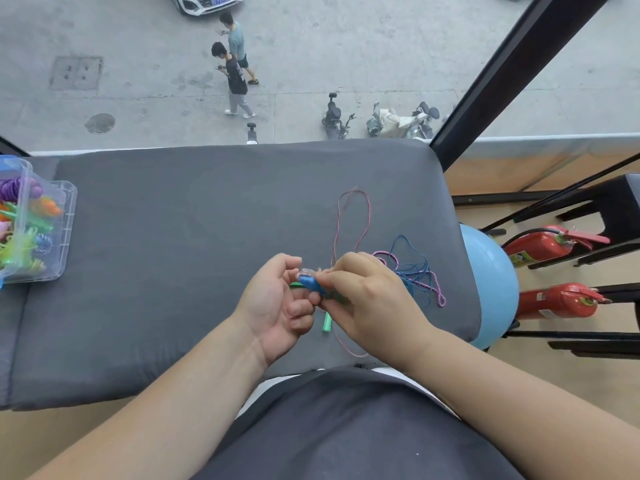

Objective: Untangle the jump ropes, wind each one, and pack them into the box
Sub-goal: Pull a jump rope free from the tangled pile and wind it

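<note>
Blue handle is pinched by the left hand and right hand over the mat — the box holds wound ropes, but loose ropes lie tangled beside the hands.

Beyond the far edge of the grey padded worktop, a black window frame crosses a view onto a daylit concrete street. Past the right edge sit a blue ball and 2 red fire extinguishers on pale flooring.

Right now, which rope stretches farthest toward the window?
The dusty-pink rope: its loop runs up the mat, while the blue rope and purple speckled rope lie bunched by the right hand.
</note>
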`<state>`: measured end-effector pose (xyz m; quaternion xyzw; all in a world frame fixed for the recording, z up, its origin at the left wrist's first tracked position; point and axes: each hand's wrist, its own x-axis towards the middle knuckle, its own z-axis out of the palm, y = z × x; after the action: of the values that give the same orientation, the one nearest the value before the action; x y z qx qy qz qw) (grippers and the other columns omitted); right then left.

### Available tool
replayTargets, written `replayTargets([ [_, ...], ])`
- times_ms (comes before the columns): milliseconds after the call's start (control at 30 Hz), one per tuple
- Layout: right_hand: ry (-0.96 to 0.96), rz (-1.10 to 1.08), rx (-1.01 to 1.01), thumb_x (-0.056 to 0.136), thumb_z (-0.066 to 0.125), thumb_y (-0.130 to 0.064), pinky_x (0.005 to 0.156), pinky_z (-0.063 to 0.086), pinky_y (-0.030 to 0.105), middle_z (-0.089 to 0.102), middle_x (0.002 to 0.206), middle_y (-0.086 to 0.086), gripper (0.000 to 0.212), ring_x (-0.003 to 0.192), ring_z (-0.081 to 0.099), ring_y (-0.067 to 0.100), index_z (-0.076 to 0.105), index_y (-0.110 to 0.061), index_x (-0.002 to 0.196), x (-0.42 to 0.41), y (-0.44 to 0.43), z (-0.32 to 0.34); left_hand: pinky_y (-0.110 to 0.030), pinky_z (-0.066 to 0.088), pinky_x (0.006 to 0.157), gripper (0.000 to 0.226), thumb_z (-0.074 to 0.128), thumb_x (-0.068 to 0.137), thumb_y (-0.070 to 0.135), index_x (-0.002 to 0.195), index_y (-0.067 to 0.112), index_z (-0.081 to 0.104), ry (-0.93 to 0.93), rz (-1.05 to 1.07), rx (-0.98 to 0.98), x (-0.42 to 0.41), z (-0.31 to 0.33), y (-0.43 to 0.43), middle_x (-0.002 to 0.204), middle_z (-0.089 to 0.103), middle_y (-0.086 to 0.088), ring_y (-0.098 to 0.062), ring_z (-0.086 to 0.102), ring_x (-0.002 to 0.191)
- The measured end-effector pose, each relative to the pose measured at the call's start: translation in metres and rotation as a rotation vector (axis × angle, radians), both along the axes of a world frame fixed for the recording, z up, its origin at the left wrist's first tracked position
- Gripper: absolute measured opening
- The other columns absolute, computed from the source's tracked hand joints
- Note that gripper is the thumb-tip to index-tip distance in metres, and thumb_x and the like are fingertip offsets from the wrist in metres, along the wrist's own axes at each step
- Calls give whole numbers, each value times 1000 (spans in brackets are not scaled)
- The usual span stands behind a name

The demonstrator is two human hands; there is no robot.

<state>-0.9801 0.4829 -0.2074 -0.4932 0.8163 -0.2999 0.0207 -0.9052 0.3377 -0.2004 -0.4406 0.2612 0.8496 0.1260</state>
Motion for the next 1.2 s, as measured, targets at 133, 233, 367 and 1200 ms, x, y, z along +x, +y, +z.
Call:
replayTargets([
  [133,-102,-85,-110,79,79,-16,67,48,28,61,81,1,16,70,55,17,76,-12,94,-1,6,6,-19,17,37,19,47,79,21,80,11,63,115,-61,-65,8,11,-1,61,47,-10,-11,24,34],
  [233,-303,-224,-157,76,82,-15,64,48,24,62,77,-2,17,66,56,8,78,-16,92,-5,8,12,-27,18,50,19,56,82,9,89,16,72,158,-111,-291,6,13,4,66,48,-7,-14,29,46],
  [367,-889,-429,-348,77,81,-2,71,57,29,75,81,5,18,74,71,19,77,-14,90,-10,7,20,-38,44,82,11,73,82,26,87,36,75,266,-214,-573,0,6,6,95,72,8,-11,63,88],
  [1200,-1645,-703,-432,90,54,3,53,51,22,64,75,10,16,61,53,15,70,-1,92,-11,3,44,-41,54,65,7,56,102,8,108,10,60,388,-398,-601,6,13,9,83,68,4,-15,61,72],
])
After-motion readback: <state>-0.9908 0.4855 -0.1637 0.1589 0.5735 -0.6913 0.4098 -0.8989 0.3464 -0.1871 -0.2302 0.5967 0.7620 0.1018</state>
